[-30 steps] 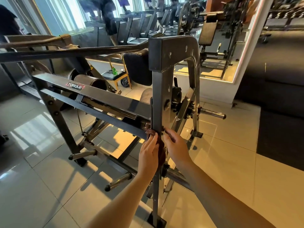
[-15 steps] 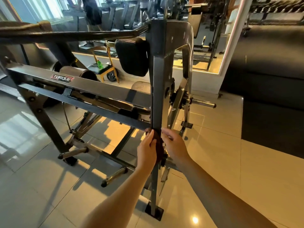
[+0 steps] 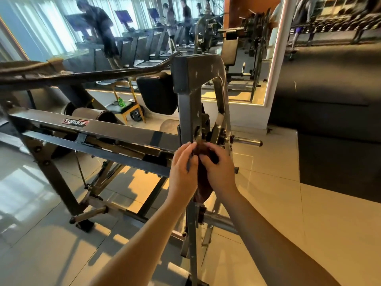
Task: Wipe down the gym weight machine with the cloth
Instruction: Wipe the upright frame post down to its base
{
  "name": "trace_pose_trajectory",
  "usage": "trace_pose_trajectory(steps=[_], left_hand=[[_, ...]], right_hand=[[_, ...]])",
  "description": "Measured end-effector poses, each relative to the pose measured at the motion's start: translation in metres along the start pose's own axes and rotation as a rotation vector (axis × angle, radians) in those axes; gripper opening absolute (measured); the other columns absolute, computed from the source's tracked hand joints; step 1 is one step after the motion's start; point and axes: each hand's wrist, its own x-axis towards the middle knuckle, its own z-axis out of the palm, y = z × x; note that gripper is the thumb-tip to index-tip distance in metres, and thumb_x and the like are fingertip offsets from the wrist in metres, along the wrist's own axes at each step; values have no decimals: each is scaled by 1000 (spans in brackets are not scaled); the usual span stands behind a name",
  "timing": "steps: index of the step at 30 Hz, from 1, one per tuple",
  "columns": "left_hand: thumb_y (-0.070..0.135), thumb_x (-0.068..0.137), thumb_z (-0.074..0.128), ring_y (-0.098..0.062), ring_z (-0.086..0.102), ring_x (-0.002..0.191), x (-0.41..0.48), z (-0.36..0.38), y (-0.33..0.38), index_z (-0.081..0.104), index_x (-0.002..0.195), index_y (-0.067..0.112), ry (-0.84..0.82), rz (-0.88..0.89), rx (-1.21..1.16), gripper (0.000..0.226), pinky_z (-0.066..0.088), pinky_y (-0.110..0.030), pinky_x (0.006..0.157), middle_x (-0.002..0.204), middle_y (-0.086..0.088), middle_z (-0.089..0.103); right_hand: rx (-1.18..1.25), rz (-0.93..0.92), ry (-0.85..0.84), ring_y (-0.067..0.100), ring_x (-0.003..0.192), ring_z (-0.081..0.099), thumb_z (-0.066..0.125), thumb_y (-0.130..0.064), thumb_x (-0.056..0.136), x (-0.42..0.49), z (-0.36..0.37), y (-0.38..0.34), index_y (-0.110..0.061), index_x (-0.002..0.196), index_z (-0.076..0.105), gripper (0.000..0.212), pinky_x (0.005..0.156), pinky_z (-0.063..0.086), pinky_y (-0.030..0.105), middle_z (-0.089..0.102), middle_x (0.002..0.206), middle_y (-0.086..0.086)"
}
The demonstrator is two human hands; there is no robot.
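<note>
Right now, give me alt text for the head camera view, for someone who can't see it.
The left hand and right hand grip a dark brown cloth against the grey upright post of a weight machine, midway up. A wall mirror and treadmills show behind; the floor is glossy tile.

Glossy pale floor tiles (image 3: 257,203) catch warm patches of sunlight. A large mirror (image 3: 243,87) with a lit edge spans the far wall, reflecting bright windows (image 3: 41,27) and treadmills (image 3: 144,38). A black mat (image 3: 340,162) lies at right.
</note>
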Motion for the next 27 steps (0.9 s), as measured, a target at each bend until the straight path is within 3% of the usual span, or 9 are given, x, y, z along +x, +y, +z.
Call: trace_pose_trajectory(steps=[3,7,9,14,16,18,21,24,27], left_hand=[[24,108,42,-4,21,149,25,7,17,36,154,33,101,48,72,47,26,-37,121,162,14,27],[41,108,35,3,10,140,41,26,21,23,148,53,197,77,222,44,14,-30,116,163,23,15],[50,103,29,-1,11,143,42,34,15,19,145,58,270,112,286,44,15,-32,117,161,26,13],[28,108,40,-5,13,148,47,44,4,20,146,60,352,75,299,54,20,-46,123,164,21,17],[28,108,41,0,14,147,47,46,2,24,147,60,393,89,297,53,21,-45,123,162,26,19],[35,106,42,4,17,144,48,46,-2,29,147,60,440,139,280,50,24,-44,121,158,35,19],[38,105,41,-1,23,143,51,48,-6,36,149,50,482,160,264,46,30,-49,119,156,37,21],[32,105,42,-7,24,144,49,52,-1,31,145,59,484,111,251,49,27,-47,120,158,32,25],[24,107,45,-8,23,146,49,56,4,30,146,56,493,78,260,53,26,-46,121,162,19,27]], right_hand=[[52,-7,140,4,114,54,63,-25,99,41,-10,-21,-30,124,63,26,106,47,36,61,121,-13],[36,-144,44,4,119,51,63,-26,100,82,3,-45,-25,128,61,29,105,40,21,59,126,-12],[64,-170,32,2,117,51,62,-21,100,92,12,-42,-23,127,61,27,104,40,18,61,127,-8],[204,72,-20,4,109,59,57,-18,102,119,7,-21,-33,109,62,18,106,50,45,63,111,-15],[210,34,-34,1,110,58,59,-16,101,111,7,-25,-32,111,64,19,108,48,40,63,111,-17],[151,-134,-58,-2,112,56,62,-17,99,91,7,-31,-28,116,64,20,110,43,29,61,115,-19],[110,-269,-63,2,116,56,63,-16,99,86,8,-28,-23,119,66,21,111,43,28,63,120,-12],[173,-172,-50,1,114,56,60,-9,99,109,4,-26,-16,121,66,24,106,47,27,64,122,-5],[217,-97,-97,-1,111,57,61,-10,99,112,-3,-27,-18,122,66,25,99,49,17,65,120,-6]])
